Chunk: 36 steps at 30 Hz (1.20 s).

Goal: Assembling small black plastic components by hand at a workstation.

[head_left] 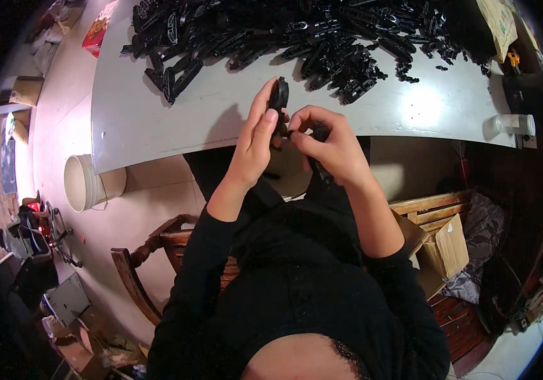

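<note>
The work appears to be partway through a single piece. At upper centre of the frame, the person's left hand (255, 142) holds a black, rounded plastic part (279, 95) nearly upright, its grip closed along the part's sides with the thumb laid across the near face. The right hand (338, 139) sits just beside it, thumb and forefinger brought narrowly together toward the part's lower end, while a longer dark plastic piece (321, 132) is held within its curled fingers. Whether the fingertips also pinch something tiny, or whether the two pieces are joined, cannot be told.

Both pieces are off the surface, a smooth pale-grey table (151, 123), raised over its near edge, so this piece looks unfinished and not yet set down. Across the top of the frame lies a broad heap of glossy black plastic parts (313, 31), trailing into a cluster of small black pieces (404, 71) at upper right. The heap suggests much is either done or left, but finished and unfinished parts cannot be told apart. A clear cylindrical jar (515, 124) lies at the right of the frame, touched by neither hand.
</note>
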### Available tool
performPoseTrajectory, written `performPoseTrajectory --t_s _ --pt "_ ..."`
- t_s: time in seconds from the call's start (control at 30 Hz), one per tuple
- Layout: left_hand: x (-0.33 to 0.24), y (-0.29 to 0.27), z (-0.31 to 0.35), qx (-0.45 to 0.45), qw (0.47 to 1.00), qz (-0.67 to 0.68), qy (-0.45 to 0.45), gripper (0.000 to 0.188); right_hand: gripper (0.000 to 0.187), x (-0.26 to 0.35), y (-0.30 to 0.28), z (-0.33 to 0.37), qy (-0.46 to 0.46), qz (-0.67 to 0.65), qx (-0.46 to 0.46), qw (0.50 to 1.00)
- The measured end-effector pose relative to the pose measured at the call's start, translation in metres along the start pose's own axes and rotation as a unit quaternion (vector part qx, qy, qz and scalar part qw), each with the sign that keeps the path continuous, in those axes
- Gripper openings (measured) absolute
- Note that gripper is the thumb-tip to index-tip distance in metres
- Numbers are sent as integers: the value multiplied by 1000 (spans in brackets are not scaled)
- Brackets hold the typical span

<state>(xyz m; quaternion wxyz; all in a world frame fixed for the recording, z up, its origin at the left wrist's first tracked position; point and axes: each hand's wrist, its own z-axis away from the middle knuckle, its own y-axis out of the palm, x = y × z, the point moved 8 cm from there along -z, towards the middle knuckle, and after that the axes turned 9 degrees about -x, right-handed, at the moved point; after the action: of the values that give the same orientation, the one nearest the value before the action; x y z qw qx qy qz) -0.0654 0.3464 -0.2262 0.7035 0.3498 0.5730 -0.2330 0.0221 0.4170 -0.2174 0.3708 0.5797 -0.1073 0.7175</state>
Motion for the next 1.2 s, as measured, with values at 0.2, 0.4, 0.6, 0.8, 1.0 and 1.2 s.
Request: performPoseTrajectory --t_s 0.2,0.4,0.6,0.8,1.0,1.2 --pt "-18 21 8 92 980 -139 107 54 9 23 -5 0 -141 139 -64 978" --pt "-4 15 8 70 985 -142 68 54 24 21 -13 3 -150 100 -106 978" --pt "-8 22 19 98 992 -81 -15 54 20 4 -20 -1 -80 49 -96 991" --pt "8 14 38 186 963 -169 -96 62 12 -27 -5 14 28 -38 -8 999" --pt "-25 -7 -8 116 884 -434 134 37 25 -38 -13 31 -75 121 -14 990" --pt "-44 -10 -62 -113 713 -609 329 37 16 25 -91 -1 -201 301 -262 895"
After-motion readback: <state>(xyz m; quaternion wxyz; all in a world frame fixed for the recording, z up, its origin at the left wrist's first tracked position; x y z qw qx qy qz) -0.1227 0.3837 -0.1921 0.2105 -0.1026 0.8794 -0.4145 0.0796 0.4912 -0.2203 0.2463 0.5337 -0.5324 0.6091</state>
